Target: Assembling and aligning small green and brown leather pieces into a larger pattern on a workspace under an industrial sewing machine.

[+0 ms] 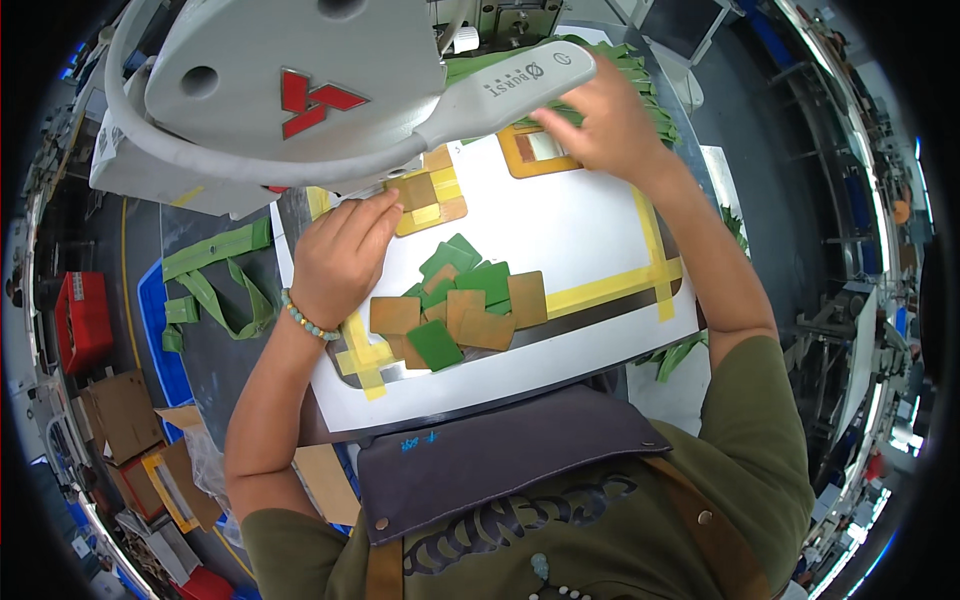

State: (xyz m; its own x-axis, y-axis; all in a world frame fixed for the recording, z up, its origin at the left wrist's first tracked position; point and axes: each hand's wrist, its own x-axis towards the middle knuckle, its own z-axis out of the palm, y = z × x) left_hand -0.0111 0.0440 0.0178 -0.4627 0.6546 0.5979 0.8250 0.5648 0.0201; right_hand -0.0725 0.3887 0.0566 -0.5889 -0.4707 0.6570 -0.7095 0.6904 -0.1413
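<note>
Head view first: what lies at the left hand point(345, 250)?

— A taped piece point(420, 194): tan, round-cornered, with yellow strips across it and a darker brown square on top. It sits on the white board point(560, 225), near the front edge of the grey press head point(300, 50).

— Is that grip closed on it?

— Fingertips meet its left edge; the thumb is hidden, so I can't tell whether they pinch.

— And the right hand point(610, 120)?

— By the end of the grey handle point(510, 90), thumb showing below. Some fingers are out of sight behind it, so I can't tell whether that grip is clamped.

— Room to move?

— White surface runs from the piece rightward to the yellow tape point(600, 290). Closer to the body, a loose pile of green and brown cards point(466, 305) takes up space. Beyond that comes the board's near edge, beside the dark apron point(510, 455).
</note>
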